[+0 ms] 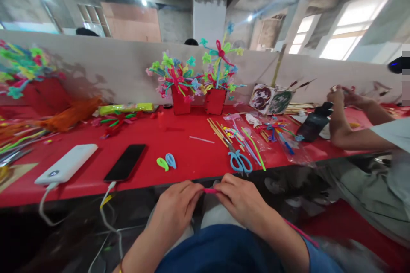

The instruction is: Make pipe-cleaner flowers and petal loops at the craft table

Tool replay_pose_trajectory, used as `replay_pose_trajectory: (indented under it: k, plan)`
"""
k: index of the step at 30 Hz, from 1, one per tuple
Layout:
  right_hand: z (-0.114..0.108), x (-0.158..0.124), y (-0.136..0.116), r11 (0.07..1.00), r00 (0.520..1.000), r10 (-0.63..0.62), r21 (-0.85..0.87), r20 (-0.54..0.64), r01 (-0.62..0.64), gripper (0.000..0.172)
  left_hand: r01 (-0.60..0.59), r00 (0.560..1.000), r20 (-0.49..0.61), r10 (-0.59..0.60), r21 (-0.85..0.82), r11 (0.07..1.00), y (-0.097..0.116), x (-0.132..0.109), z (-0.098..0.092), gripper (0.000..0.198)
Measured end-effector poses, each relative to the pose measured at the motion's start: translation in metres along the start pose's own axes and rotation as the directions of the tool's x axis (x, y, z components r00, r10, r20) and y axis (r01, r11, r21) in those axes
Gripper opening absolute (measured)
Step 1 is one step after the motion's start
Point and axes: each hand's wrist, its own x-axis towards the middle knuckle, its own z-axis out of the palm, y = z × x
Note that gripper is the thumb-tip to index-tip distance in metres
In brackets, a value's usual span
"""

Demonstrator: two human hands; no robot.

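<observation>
- Far left of the fingers (194,189), a white power bank (67,164) lies on the red bench (179,136), its lead (48,204) dropping off the front edge; a knee catching that loop could drag it down.
- Nearer, beyond the fingers and to their left, a black phone (126,164) lies close to the same edge. Its hanging cable (110,222) invites the same mishap.
- Just ahead and a little left of the fingers sit a green loop (162,164) and a blue loop (171,161), side by side; they look light enough for a sleeve to sweep away.
- The left hand (174,204) pinches one end of a short visible stretch of pink strand (210,190), held over the lap, off the bench. If the grip slackens, I'd expect it to fall among the legs.
- The right hand (240,200) pinches the stretch's other end, fingertips close to the left's. Twisting too hard could kink it.
- Right beyond those fingers, blue-handled scissors (240,162) lie with their handles at the bench edge; a raised knuckle could knock them off.
- Right of the fingers, a pink length (302,234) shows past the forearm. I can't tell whether it's the same piece; if so, the arm could trap it.
</observation>
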Motion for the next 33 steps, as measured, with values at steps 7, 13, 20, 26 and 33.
replay_pose_trajectory:
  k: [7,13,20,26,33]
  plan:
    - [0.015,0.023,0.003,0.991,0.999,-0.015,0.132,-0.05,0.022,0.021,0.156,0.981,-0.109,-0.162,-0.062,0.986,-0.021,-0.013,-0.016,0.018]
    - [0.016,0.026,0.001,0.991,1.0,-0.014,0.13,-0.017,0.016,0.019,0.269,0.956,-0.1,-0.275,-0.072,0.961,-0.018,-0.011,-0.021,0.019]
    - [0.01,0.026,0.004,0.954,0.993,0.049,0.3,-0.104,-0.016,0.013,0.306,0.948,-0.04,-0.317,-0.172,0.936,-0.019,-0.008,-0.022,0.019]
    - [0.009,0.03,0.001,0.85,0.981,0.15,0.523,-0.122,-0.065,0.01,0.46,0.888,0.156,-0.433,-0.308,0.833,-0.015,-0.005,-0.019,0.02]
    - [0.015,0.037,-0.003,0.51,0.951,0.309,0.846,-0.014,-0.154,0.013,0.554,0.813,0.319,-0.487,-0.683,0.476,-0.001,0.0,0.007,0.022]
